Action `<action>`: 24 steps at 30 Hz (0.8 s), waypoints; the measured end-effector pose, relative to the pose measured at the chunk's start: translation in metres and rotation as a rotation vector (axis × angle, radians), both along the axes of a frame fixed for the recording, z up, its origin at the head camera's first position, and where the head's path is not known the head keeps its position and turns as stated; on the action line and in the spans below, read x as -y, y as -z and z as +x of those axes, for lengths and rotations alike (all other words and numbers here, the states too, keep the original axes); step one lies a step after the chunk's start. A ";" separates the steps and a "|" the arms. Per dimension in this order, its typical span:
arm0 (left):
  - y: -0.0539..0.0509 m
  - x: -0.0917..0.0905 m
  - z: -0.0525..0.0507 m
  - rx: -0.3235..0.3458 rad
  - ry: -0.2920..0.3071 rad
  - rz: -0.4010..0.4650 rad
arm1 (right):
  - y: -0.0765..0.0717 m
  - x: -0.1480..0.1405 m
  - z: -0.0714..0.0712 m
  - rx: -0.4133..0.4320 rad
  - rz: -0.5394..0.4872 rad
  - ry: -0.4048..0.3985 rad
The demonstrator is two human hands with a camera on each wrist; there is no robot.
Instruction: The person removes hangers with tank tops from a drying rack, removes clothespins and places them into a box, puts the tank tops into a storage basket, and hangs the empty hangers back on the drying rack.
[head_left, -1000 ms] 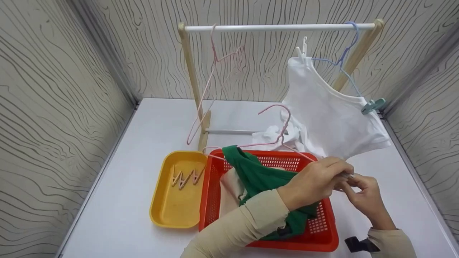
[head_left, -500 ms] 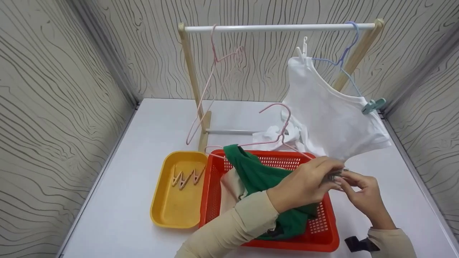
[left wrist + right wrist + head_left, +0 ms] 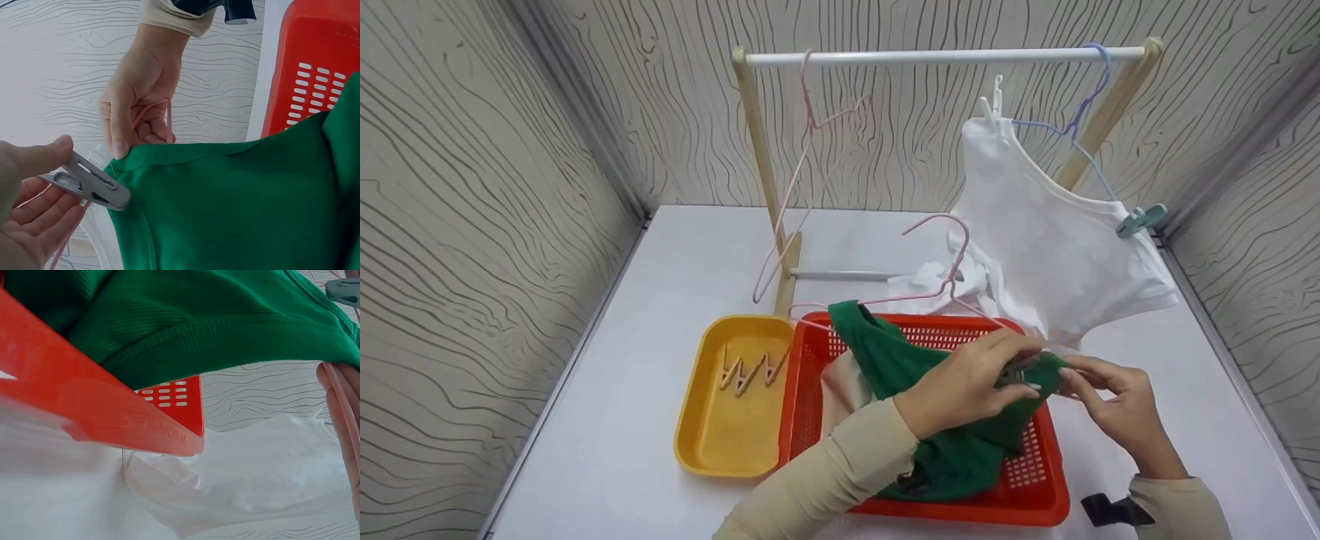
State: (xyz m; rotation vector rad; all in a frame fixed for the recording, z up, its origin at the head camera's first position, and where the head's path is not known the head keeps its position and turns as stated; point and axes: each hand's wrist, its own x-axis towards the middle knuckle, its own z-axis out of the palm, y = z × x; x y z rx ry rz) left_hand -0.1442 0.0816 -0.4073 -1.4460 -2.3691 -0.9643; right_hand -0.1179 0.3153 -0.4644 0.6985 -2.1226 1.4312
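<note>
My left hand (image 3: 975, 382) pinches a grey clothespin (image 3: 93, 180) between thumb and fingers. In the left wrist view the clothespin's tip overlaps the corner of a green garment (image 3: 214, 197); I cannot tell whether it bites the cloth. Close by on the right, my right hand (image 3: 1117, 397) pinches that garment corner together with the end of a pink hanger (image 3: 952, 277). The hanger's hook points up, and its other end pokes out past the garment on the left. Most of the garment lies over a red basket (image 3: 1057, 480).
A yellow tray (image 3: 727, 442) with several clothespins (image 3: 741, 379) stands left of the basket. Behind is a rack (image 3: 945, 57) bearing an unused pink hanger (image 3: 787, 202) and a white shirt (image 3: 1057, 247) clipped on a blue hanger (image 3: 1072, 127). Beige cloth (image 3: 844, 390) lies inside the basket.
My left hand has drawn back to the left with the clothespin, exposing the green garment corner between the hands. My right hand stays in nearly the same place.
</note>
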 end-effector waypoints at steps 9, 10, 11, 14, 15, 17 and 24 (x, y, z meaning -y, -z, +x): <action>0.008 0.014 -0.005 0.052 -0.024 0.008 | 0.000 0.000 0.000 0.014 -0.007 0.008; 0.010 0.016 -0.006 0.057 -0.024 0.015 | 0.000 -0.001 0.001 0.014 -0.006 0.010; 0.011 0.018 -0.006 0.054 -0.027 0.019 | 0.000 -0.001 0.001 0.017 -0.007 0.010; 0.017 0.026 -0.008 0.078 -0.028 0.043 | 0.000 -0.001 0.001 0.026 -0.016 0.003; 0.019 0.029 -0.009 0.091 -0.029 0.050 | 0.000 -0.001 0.001 0.027 -0.018 -0.001; 0.022 0.034 -0.010 0.118 -0.039 0.054 | 0.000 -0.001 0.001 0.030 -0.022 -0.008; 0.027 0.053 -0.010 0.172 -0.088 0.063 | 0.000 -0.001 0.002 0.025 -0.008 0.004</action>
